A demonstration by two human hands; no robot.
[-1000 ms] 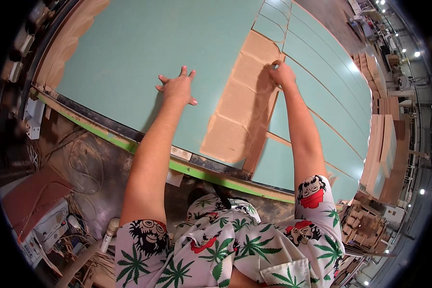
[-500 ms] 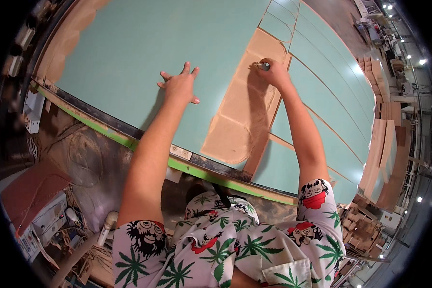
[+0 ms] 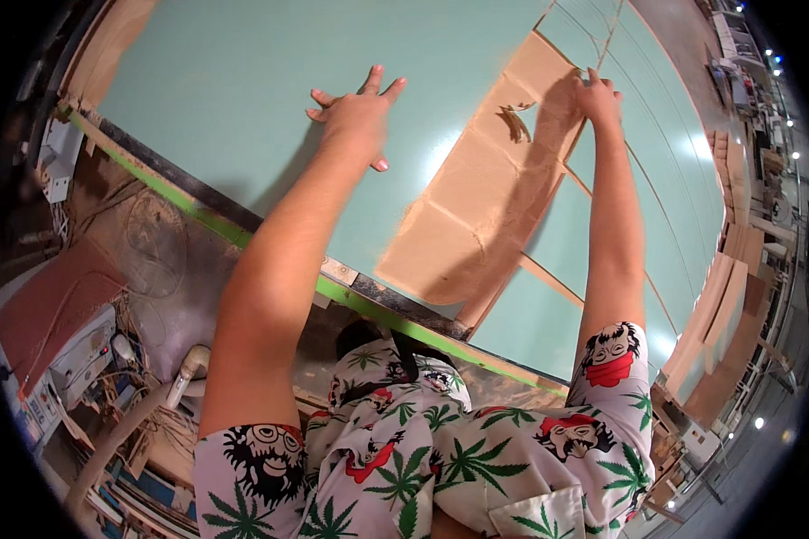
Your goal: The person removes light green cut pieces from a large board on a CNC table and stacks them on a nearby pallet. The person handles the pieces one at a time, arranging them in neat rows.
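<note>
A large pale green panel [image 3: 270, 72] with cut lines lies before me. My left hand [image 3: 355, 121] rests on it, with fingers spread and nothing in them. My right hand [image 3: 600, 99] is at the far right edge of a brown, dusty recessed area [image 3: 431, 260], its fingers bent down against the cut edge. Whatever is under those fingertips is hidden. A narrow brown strip [image 3: 503, 292] runs along the right side of this area. Within the area, left of my right hand, lies a small heap of brown scraps [image 3: 515, 124] with a pale green bit beside it.
A dark table edge with a green rail [image 3: 189, 211] runs between me and the panel. At lower left stand a control cabinet [image 3: 85, 359] and a hose [image 3: 121, 440]. Stacked boards [image 3: 706, 332] are on the right.
My right hand has moved away and to the right, from the middle of the brown area to its edge. My left hand has slid forward and right. The scraps now lie uncovered.
</note>
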